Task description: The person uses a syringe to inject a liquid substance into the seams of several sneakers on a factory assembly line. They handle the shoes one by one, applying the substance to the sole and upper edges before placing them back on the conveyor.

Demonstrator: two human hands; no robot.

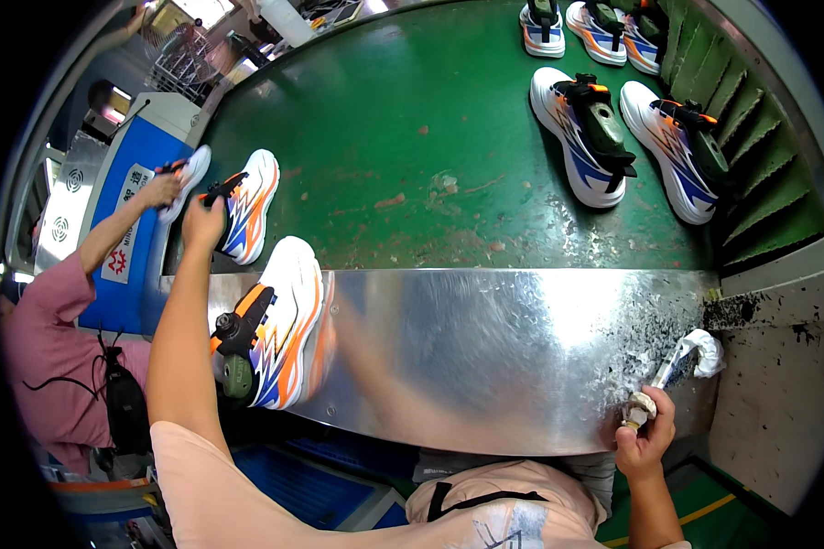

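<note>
My left hand (205,225) reaches far out at the left, its fingers closed round the black heel end of a running shoe (258,197) with white, orange and blue parts. Closer to me, a second such sneaker (293,316) rests on the steel ledge, a dark green shoe last in its opening. At the right, my right hand (648,439) grips the thick, stained end of a slender stick tool (666,368). White cloth-like material (708,355) covers its far tip, beside the ledge's right end.
A worn green conveyor belt (375,137) runs beyond the steel ledge (449,357). Several shoes on lasts (584,137) stand on it at the right, by green curtain strips (769,174). At the left, a co-worker in pink (55,320) holds another shoe (189,178) near a blue-and-white machine (124,238).
</note>
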